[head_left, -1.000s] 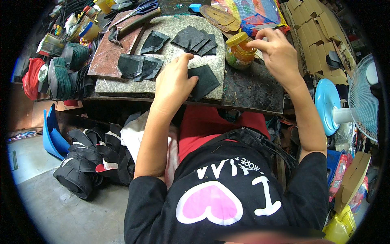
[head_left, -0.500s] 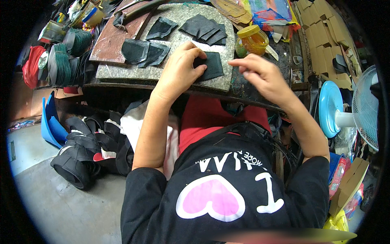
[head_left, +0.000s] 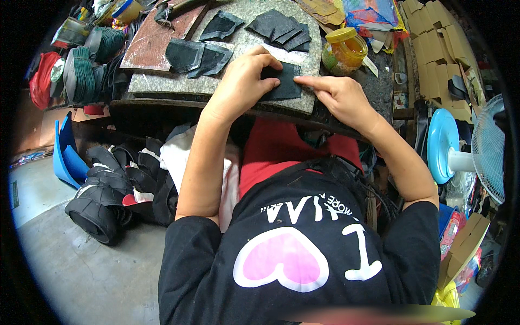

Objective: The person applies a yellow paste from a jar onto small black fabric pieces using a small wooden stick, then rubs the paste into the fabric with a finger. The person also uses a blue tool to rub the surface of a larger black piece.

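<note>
On the pale stone slab (head_left: 168,85), a dark rectangular piece of leather-like material (head_left: 287,86) lies flat near the front edge. My left hand (head_left: 244,81) curls over its left side, thumb and fingertips pressing it down. From the right, my right hand (head_left: 341,95) reaches its stretched index finger onto the piece's right edge; the other fingers are bent and hold nothing visible. Behind my left hand rest two overlapping dark pieces (head_left: 184,55), another single piece (head_left: 221,25) and a fanned stack of similar pieces (head_left: 273,27). What lies under my left fingers is hidden.
An uncovered jar of amber paste (head_left: 345,51) stands right of the slab. A reddish board (head_left: 157,46) and a hammer-like tool (head_left: 162,13) lie at the back left. Spools of green cord (head_left: 81,76) are further left; a blue fan (head_left: 441,146) stands right.
My right hand has moved left, and its index finger now touches the dark piece's edge. My left hand stays on the piece. The whole view has shifted slightly.
</note>
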Demonstrator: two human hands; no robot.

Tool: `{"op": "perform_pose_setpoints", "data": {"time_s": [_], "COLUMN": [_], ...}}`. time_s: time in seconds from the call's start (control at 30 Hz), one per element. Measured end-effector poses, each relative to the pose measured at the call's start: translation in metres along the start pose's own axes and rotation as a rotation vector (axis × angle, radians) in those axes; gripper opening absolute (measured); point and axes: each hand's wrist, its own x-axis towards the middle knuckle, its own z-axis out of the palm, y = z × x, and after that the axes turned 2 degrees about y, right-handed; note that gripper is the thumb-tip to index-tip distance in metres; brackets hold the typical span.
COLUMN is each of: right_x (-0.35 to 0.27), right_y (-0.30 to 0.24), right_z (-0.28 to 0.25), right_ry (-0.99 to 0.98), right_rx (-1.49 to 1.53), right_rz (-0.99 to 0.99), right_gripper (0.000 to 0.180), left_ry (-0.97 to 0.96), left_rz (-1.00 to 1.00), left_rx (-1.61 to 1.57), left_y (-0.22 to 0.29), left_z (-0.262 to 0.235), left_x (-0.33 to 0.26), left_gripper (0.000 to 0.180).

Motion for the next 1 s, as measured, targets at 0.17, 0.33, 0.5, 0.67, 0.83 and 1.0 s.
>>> {"op": "perform_pose_setpoints", "data": {"time_s": [0.17,0.33,0.5,0.67,0.83,1.0], "right_x": [-0.027,-0.014,-0.011,-0.019,-0.021,-0.021], "right_y": [-0.029,-0.019,-0.009,-0.025,-0.044,-0.057], "right_z": [-0.011,-0.018,-0.015,-0.009,0.002,0.015], "right_ry": [-0.106,0.067,0.018,-0.074,0.063,0.067], "right_rx": [-0.276,0.066,0.191,-0.170,-0.307,-0.438], "right_rz": [-0.055,0.009,0.165,0.163,-0.059,-0.183], "right_gripper": [0.042,0.040,0.041,0.045,0.047,0.040], "left_ry": [0.014,0.181,0.221,0.229,0.269,0.276], "left_rz": [-0.031,-0.136,-0.142,-0.136,-0.083,-0.078], "left_rx": [0.011,0.053,0.078,0.068,0.072,0.089], "left_y": [0.002,0.013,0.019,0.017,0.015,0.015], "left_z": [0.001,0.015,0.025,0.024,0.026,0.026], "left_x": [0.000,-0.001,-0.008,-0.009,-0.008,-0.009], "left_gripper": [0.027,0.028,0.032,0.033,0.031,0.031]}}
